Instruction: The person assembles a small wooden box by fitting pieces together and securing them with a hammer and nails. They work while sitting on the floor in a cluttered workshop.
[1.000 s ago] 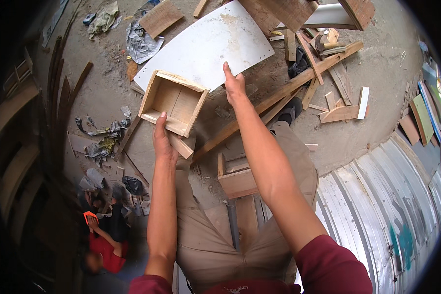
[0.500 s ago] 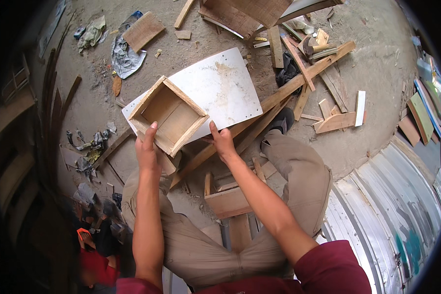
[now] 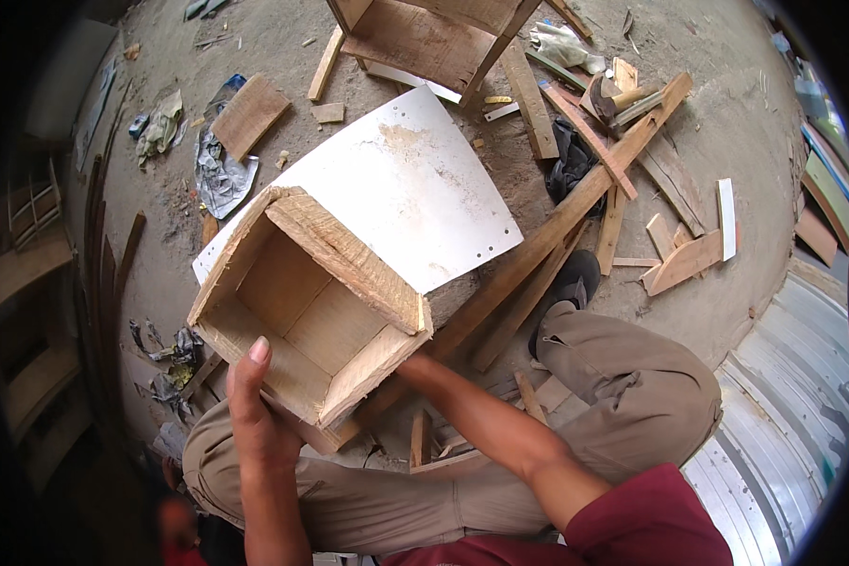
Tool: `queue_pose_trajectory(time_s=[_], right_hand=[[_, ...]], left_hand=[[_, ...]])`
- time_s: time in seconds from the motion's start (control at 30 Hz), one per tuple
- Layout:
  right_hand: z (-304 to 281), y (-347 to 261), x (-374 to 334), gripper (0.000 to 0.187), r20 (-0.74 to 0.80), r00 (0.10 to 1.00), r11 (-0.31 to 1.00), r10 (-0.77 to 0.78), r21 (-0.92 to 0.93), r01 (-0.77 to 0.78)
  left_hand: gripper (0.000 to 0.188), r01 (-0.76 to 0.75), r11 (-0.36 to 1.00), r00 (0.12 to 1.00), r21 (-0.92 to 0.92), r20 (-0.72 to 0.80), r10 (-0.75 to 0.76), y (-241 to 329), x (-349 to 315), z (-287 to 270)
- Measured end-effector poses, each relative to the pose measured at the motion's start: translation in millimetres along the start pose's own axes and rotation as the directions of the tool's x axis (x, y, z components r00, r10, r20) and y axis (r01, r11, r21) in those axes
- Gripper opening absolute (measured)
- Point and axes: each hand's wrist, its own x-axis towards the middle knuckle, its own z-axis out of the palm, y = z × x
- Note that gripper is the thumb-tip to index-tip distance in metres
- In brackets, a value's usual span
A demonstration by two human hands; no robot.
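Observation:
An open wooden box [image 3: 349,259] with rough-cut edges is tilted up toward me over my lap. My left hand [image 3: 266,420] grips its near left wall, thumb over the rim and fingers underneath. At the box's right corner, my right hand [image 3: 417,374] reaches behind it; the fingers are hidden, so I cannot tell whether they grip it. A white board [image 3: 396,179] with small holes along its edges lies just beyond, partly covered by the box.
A long plank [image 3: 557,212] crosses the floor near my shoe [image 3: 575,276]. A hammer [image 3: 602,99] rests among wood scraps. A larger wooden box [image 3: 415,47] stands at the back. Corrugated metal [image 3: 774,424] lies at right. Another wooden frame [image 3: 421,439] sits between my legs.
The box has come closer to me and tipped up, looking larger. My right hand has gone from beside its right corner to behind it. My left hand keeps its grip.

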Motion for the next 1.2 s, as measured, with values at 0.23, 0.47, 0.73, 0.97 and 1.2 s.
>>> queue_pose_trajectory(time_s=[0.23, 0.47, 0.73, 0.97, 1.2], right_hand=[[3, -29, 13, 0.054, 0.105, 0.994, 0.999, 0.013, 0.033, -0.017], [12, -59, 47, 0.058, 0.128, 0.992, 0.999, 0.003, 0.053, -0.010], [34, -51, 93, 0.064, -0.060, 0.972, 0.939, 0.227, 0.279, -0.202], [26, -40, 96, 0.060, 0.027, 0.997, 0.996, 0.076, -0.056, -0.074], [-138, 73, 69, 0.041, 0.084, 0.888, 0.436, 0.453, -0.889, -0.138]], left_hand=[[0.071, -0.059, 0.998, 0.986, -0.001, 0.157, 0.059, -12, -24, -2], [0.064, -0.207, 0.977, 0.964, -0.059, 0.159, 0.214, -7, -53, -18], [0.052, -0.424, 0.895, 0.893, -0.138, 0.103, 0.438, 8, -55, -70], [0.058, -0.433, 0.881, 0.880, -0.189, 0.120, 0.459, 0, -54, -84], [0.065, -0.402, 0.900, 0.908, -0.168, 0.051, 0.415, -11, -50, -68]])
